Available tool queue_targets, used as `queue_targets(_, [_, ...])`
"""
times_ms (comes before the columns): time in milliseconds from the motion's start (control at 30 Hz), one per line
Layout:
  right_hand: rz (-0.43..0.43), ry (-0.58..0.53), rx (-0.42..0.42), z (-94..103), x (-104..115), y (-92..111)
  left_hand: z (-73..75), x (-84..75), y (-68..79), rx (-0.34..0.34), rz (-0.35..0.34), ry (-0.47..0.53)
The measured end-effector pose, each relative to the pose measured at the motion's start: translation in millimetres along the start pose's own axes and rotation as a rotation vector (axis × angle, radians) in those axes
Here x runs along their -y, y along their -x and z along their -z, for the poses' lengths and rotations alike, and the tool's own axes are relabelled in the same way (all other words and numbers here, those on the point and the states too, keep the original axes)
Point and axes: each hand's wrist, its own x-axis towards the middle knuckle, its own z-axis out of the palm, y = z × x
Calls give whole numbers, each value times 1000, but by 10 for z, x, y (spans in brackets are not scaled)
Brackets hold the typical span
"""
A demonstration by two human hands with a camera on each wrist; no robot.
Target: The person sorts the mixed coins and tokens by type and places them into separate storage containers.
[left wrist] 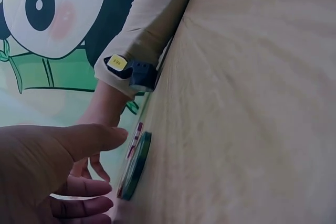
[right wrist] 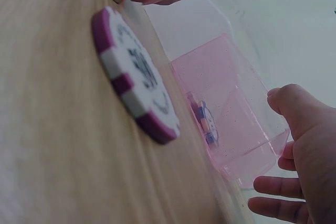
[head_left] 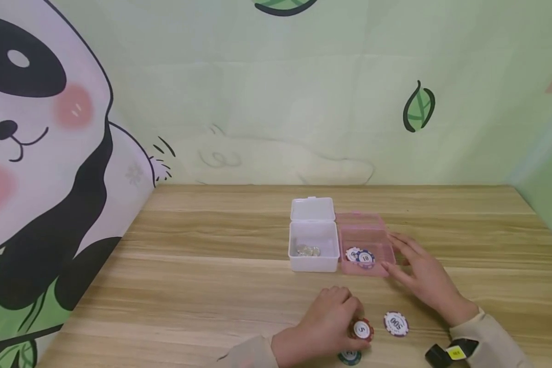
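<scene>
Bracketing the red "5" poker chip [head_left: 362, 329] toward the near edge of the bench [head_left: 188, 291], I work remotely, left hand [head_left: 324, 324] of uncertain grip, loosely extended right hand [head_left: 430, 281] against the pink box [head_left: 372, 237], apparently mid-sort, the next move calling for a sure pinch.

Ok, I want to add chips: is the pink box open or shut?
Open: the pink box has its lid tipped back behind it in the head view, leaving the top uncovered.
</scene>
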Motion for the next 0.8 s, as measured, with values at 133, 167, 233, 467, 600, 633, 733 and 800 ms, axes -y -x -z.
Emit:
queue_targets(133, [3, -2, -1, 6, 6, -6, -23, -15, 5, 25, 22, 6])
queue_targets(167, [4, -1, -1, 6, 7, -8, -26, -19, 7, 22, 24, 4])
queue_targets(233, [4, -3, 0, 10, 10, -11, -31, -26, 11, 15, 24, -5])
queue_targets(467, [10, -2, 3, 21, 7, -16, -68, -25, 9, -47, -6, -53])
queue_targets(600, [21, -8, -6, 19, 4, -18, -86, -25, 0, -66, -14, -51])
queue_targets(633, [22, -9, -8, 18, 4, -18, -90, -24, -1, -68, -16, -50])
queue_targets(733, [19, -14, -5, 14, 6, -15, -104, -21, -7, -75, -22, -51])
queue_targets(800, [10, -18, 4, 15, 8, -12, -113, -17, -10, -79, -25, -48])
